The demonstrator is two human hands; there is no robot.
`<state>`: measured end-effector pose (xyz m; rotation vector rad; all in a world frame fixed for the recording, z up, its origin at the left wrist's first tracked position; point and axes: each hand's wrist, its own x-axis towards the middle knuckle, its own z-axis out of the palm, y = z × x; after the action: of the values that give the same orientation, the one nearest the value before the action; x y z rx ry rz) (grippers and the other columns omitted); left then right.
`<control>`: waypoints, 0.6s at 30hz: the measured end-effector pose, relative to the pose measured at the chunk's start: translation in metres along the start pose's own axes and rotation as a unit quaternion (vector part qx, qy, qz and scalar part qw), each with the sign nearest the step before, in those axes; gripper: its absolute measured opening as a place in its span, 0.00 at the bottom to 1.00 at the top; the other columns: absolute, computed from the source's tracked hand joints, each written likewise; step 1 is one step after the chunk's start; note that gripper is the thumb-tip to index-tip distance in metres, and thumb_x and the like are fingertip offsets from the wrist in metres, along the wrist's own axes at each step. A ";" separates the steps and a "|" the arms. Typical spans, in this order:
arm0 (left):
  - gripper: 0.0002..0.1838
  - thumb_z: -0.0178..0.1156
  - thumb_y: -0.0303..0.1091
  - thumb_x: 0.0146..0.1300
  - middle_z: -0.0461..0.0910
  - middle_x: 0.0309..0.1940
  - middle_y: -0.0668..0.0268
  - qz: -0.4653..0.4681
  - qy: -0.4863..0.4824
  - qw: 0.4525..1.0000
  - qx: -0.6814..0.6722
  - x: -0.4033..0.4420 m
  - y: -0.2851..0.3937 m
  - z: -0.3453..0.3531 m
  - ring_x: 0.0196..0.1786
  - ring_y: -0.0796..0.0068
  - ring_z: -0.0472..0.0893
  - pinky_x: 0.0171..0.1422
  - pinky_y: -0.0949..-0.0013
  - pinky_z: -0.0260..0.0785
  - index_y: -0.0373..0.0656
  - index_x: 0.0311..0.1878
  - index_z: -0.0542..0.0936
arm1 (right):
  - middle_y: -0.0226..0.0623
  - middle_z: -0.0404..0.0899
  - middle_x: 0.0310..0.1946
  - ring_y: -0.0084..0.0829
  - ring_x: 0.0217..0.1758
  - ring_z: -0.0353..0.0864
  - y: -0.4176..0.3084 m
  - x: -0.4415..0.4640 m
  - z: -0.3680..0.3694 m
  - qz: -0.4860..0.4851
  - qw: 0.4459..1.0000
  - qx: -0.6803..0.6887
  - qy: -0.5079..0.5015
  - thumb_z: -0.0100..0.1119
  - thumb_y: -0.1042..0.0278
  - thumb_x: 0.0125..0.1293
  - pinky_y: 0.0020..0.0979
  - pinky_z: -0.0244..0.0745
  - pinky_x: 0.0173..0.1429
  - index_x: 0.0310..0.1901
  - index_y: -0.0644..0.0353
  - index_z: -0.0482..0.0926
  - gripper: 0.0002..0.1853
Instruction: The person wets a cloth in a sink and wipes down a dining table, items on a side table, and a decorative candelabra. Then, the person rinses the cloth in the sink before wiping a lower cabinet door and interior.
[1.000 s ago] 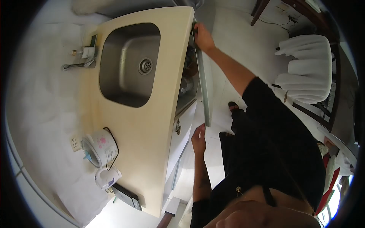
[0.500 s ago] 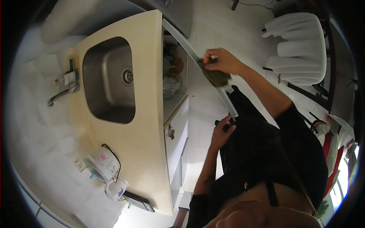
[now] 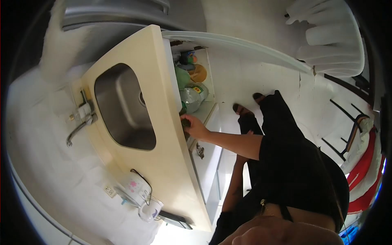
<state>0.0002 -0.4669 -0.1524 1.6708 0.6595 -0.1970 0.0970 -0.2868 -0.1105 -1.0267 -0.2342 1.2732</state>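
My right hand (image 3: 195, 127) reaches across to the cabinet opening under the counter edge, its fingers closed on a dark green cloth (image 3: 185, 123), mostly hidden by the hand and the counter. My left hand (image 3: 246, 154) is near my legs, largely covered by my right forearm, so its fingers do not show clearly. The cabinet door (image 3: 245, 45) is swung wide. Inside the cabinet, close to my right hand, are a clear plastic bottle (image 3: 191, 100), a light green container (image 3: 182, 77) and an orange bowl-like item (image 3: 199, 73).
The counter (image 3: 171, 163) holds a steel sink (image 3: 122, 110) with a faucet (image 3: 77, 132). A white appliance with pink flowers (image 3: 136, 185) stands further along. A chair with a white cover (image 3: 335, 41) is beyond the door, and a grey fridge-like unit (image 3: 134, 12) stands past the counter's end.
My right hand has moved from the door's edge to the cabinet opening, still holding the cloth. My left hand has left the door. The door has swung further away, and the view has shifted.
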 end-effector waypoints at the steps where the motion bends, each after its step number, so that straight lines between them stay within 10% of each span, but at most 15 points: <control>1: 0.24 0.52 0.36 0.66 0.65 0.64 0.59 -0.130 0.030 0.989 -0.059 -0.023 -0.005 -0.011 0.65 0.64 0.65 0.66 0.63 0.58 0.40 0.64 0.65 | 0.32 0.74 0.45 0.26 0.53 0.71 -0.005 0.013 -0.003 -0.064 0.996 -0.023 0.053 0.53 0.85 0.54 0.29 0.63 0.61 0.48 0.58 0.72 0.19; 3: 0.23 0.53 0.35 0.66 0.69 0.60 0.59 -0.281 0.047 0.943 -0.172 -0.050 -0.017 -0.037 0.61 0.67 0.70 0.64 0.67 0.61 0.40 0.63 0.66 | 0.36 0.76 0.45 0.31 0.54 0.73 -0.012 0.052 -0.013 -0.156 0.972 -0.034 0.171 0.52 0.84 0.52 0.30 0.64 0.60 0.47 0.58 0.74 0.19; 8: 0.21 0.51 0.33 0.66 0.71 0.59 0.61 -0.281 0.086 0.925 -0.240 -0.077 -0.029 -0.054 0.59 0.69 0.72 0.64 0.69 0.61 0.40 0.62 0.68 | 0.40 0.79 0.44 0.33 0.47 0.78 -0.106 0.193 -0.084 -0.261 0.898 -0.093 0.342 0.53 0.76 0.57 0.30 0.70 0.53 0.49 0.59 0.76 0.16; 15: 0.20 0.49 0.34 0.67 0.72 0.58 0.63 -0.314 0.052 0.906 -0.279 -0.070 -0.055 -0.056 0.60 0.71 0.71 0.62 0.68 0.61 0.41 0.61 0.69 | 0.41 0.74 0.45 0.35 0.52 0.74 -0.008 0.061 -0.015 -0.223 0.950 -0.099 0.197 0.50 0.84 0.56 0.34 0.67 0.58 0.45 0.62 0.75 0.14; 18: 0.20 0.49 0.34 0.66 0.72 0.57 0.62 -0.302 -0.014 0.953 -0.032 -0.066 -0.056 -0.074 0.59 0.69 0.71 0.62 0.66 0.62 0.41 0.60 0.69 | 0.41 0.73 0.43 0.35 0.54 0.72 0.000 0.025 0.003 -0.178 0.968 -0.080 0.159 0.53 0.86 0.53 0.34 0.65 0.59 0.43 0.62 0.75 0.14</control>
<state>-0.1000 -0.4137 -0.1525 1.3607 1.1311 -0.6277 0.1031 -0.2641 -0.1186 -1.2466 -0.2632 0.7622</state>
